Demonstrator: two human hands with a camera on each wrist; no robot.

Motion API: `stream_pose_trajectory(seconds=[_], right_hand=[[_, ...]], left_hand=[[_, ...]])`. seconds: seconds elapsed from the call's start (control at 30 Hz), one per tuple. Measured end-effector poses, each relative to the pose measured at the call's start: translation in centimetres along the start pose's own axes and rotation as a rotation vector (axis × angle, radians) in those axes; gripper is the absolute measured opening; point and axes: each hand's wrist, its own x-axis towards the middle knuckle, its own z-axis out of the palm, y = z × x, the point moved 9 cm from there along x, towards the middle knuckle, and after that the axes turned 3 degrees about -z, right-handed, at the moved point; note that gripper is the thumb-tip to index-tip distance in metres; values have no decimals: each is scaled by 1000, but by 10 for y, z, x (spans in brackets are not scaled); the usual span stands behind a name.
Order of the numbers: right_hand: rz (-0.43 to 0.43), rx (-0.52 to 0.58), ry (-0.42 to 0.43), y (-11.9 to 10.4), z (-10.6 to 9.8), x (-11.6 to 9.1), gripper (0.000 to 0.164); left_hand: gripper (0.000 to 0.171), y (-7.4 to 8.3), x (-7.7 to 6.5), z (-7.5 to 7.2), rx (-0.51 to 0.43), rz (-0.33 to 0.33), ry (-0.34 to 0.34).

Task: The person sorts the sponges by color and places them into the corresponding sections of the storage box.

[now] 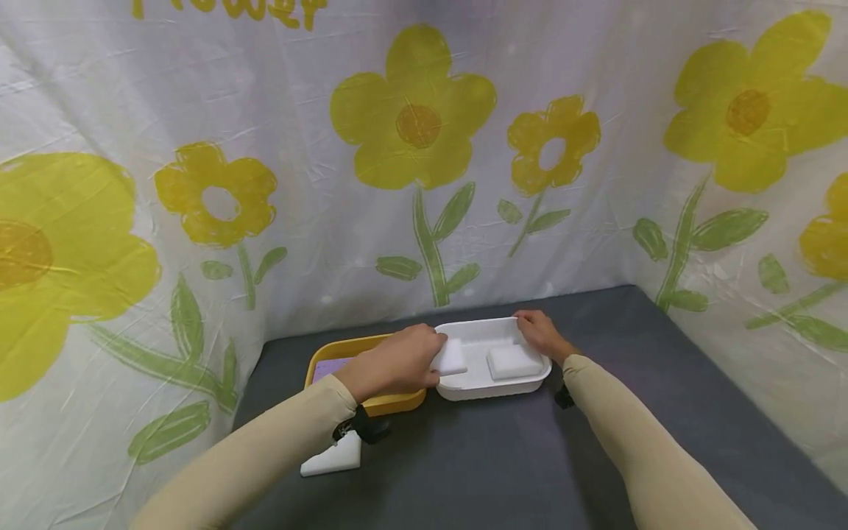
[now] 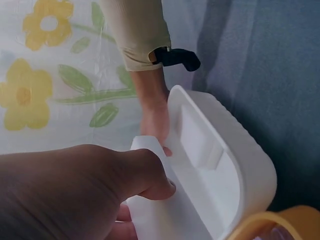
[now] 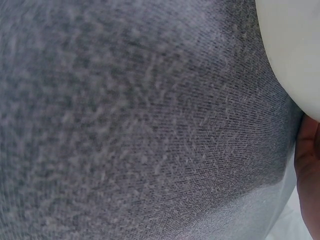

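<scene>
My left hand (image 1: 401, 358) pinches a white sponge-like block (image 1: 451, 358) over the left part of a white plastic basin (image 1: 493, 389). In the left wrist view the thumb lies across the near face of that block (image 2: 167, 212), with fingers behind it. A second white block (image 1: 514, 361) lies inside the basin, toward its right end. At the basin's far right, my right hand (image 1: 539, 335) grips the rim; its fingertips are partly hidden. The right wrist view shows only part of this hand (image 3: 307, 175) beside the basin's pale curved wall (image 3: 295, 50).
A yellow basin (image 1: 400, 404) holding something purple (image 1: 327, 366) stands left of the white one, partly behind my left hand. Another white block (image 1: 334, 458) lies on the dark grey cloth (image 1: 464, 471), below my left forearm. A flower-printed curtain (image 1: 305, 221) hangs behind.
</scene>
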Motion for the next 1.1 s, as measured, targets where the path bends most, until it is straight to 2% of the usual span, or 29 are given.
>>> stream_pose_trajectory(seconds=[0.13, 0.37, 0.53, 0.8, 1.1], right_hand=[[-4, 4, 3, -1, -1, -3, 44], [-12, 2, 21, -1, -6, -2, 44], [-10, 2, 17, 0, -5, -2, 44], [-14, -8, 14, -4, -6, -6, 45], [5, -12, 19, -4, -9, -9, 45]], left_hand=[[38, 2, 12, 5, -18, -19, -18], [37, 10, 40, 15, 2, 9, -9], [35, 16, 54, 24, -8, 19, -6], [33, 21, 70, 42, 47, 26, 29], [33, 6, 78, 73, 14, -33, 7]])
